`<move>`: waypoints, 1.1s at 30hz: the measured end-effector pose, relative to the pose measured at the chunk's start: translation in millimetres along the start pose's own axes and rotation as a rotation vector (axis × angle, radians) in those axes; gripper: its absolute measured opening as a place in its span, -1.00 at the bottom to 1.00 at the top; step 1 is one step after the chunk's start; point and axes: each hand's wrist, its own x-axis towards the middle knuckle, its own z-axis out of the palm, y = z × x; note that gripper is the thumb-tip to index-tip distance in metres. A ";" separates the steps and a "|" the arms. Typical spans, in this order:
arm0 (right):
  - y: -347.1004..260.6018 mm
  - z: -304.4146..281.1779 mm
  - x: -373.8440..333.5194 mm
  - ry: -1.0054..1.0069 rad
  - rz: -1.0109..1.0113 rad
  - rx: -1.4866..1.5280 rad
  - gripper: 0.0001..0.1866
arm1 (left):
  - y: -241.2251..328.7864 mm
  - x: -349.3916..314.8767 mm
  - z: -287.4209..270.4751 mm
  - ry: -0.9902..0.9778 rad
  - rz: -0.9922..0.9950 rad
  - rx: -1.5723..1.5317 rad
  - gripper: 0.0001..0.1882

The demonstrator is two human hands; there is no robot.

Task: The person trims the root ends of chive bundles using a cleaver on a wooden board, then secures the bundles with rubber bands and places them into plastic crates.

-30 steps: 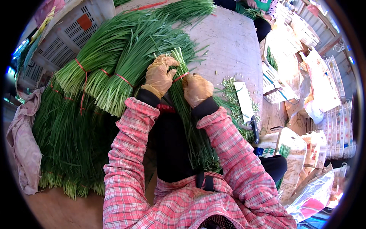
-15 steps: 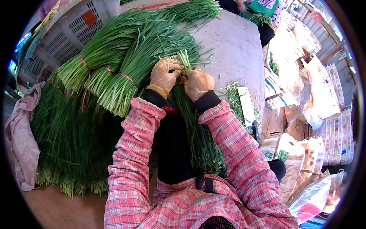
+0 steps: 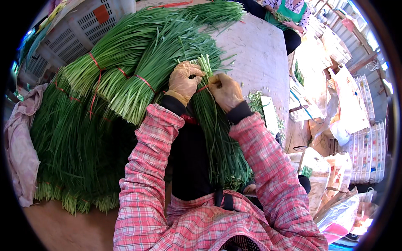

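My left hand [image 3: 185, 80], in a tan glove, is closed beside the pale cut ends of a bunch of garlic chives [image 3: 217, 134]; what its fingers hold is hidden. A red tie [image 3: 202, 88] crosses the bunch just below those ends. The tie runs to my gloved right hand [image 3: 226, 92], whose closed fingers pinch it on the bunch's right side. From there the green leaves hang over the table edge into my lap. Tied bunches of garlic chives [image 3: 138, 92] with red bands lie piled to the left of my hands.
A knife with a broad pale blade [image 3: 270, 113] lies by chopped trimmings at right. A white slotted crate [image 3: 86, 31] stands far left, a cloth [image 3: 23, 146] below it. A co-worker [image 3: 291, 14] holding greens sits at far right, near baskets and bags [image 3: 351, 100].
My right hand has moved right and slightly down, away from my left hand, drawing the red tie outward. The co-worker's hands have shifted too.
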 end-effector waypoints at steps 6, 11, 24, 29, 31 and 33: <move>-3.5 -6.1 -20.4 -0.082 -0.062 -0.163 -0.79 | 7.0 -0.9 -4.5 -0.071 0.028 0.104 -0.83; 1.9 9.4 -23.0 0.033 -0.055 -0.387 -0.80 | 34.1 8.6 -12.8 -0.210 0.130 0.456 -0.87; -9.1 6.5 -6.7 -0.100 -0.068 -0.419 -0.80 | 16.4 22.1 -16.5 -0.295 -0.048 0.363 -0.86; -18.8 0.7 -0.9 0.001 -0.185 -0.299 -0.83 | 10.6 21.0 -21.9 -0.257 -0.106 0.208 -0.80; -14.5 7.1 7.3 -0.035 -0.183 -0.371 -0.83 | 8.2 20.3 -19.2 -0.246 -0.107 0.174 -0.78; -12.1 10.2 11.3 -0.071 -0.199 -0.435 -0.82 | 6.9 17.6 -17.5 -0.229 -0.113 0.152 -0.76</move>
